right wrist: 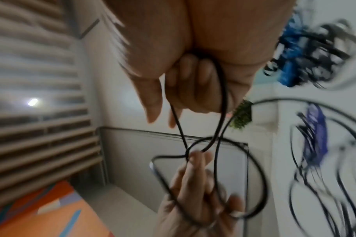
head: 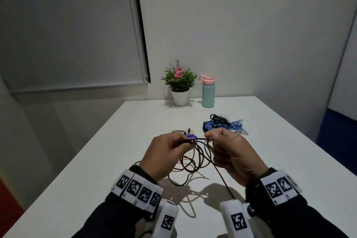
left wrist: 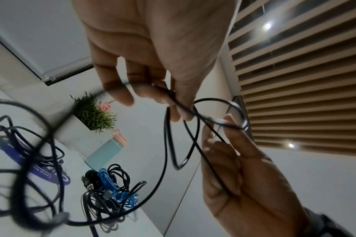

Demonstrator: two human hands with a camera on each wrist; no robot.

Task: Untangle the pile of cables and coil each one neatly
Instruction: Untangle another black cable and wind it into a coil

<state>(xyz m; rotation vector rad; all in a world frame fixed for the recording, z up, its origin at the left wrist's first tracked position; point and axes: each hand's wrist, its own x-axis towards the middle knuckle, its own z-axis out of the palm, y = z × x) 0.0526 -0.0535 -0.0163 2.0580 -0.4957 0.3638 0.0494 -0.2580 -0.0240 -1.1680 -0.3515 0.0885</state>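
Above the white table [head: 116, 160], both hands hold one thin black cable [head: 199, 138]. My left hand [head: 181, 142] pinches it at the left and my right hand [head: 211, 138] grips it at the right, a short span stretched between them. Several loose loops [head: 193, 162] of the cable hang down to the table below the hands. In the left wrist view the left fingers [left wrist: 152, 93] pinch the cable [left wrist: 166, 144], and the right hand [left wrist: 230, 152] holds a small loop. The right wrist view is blurred; the cable [right wrist: 222, 96] runs through the curled right fingers [right wrist: 193, 77].
A tangled pile of blue and black cables [head: 222, 124] lies behind the right hand. A purple tag [head: 191, 137] sits under the stretched span. A potted plant [head: 179, 83] and a mint bottle with a pink lid [head: 208, 92] stand at the far edge.
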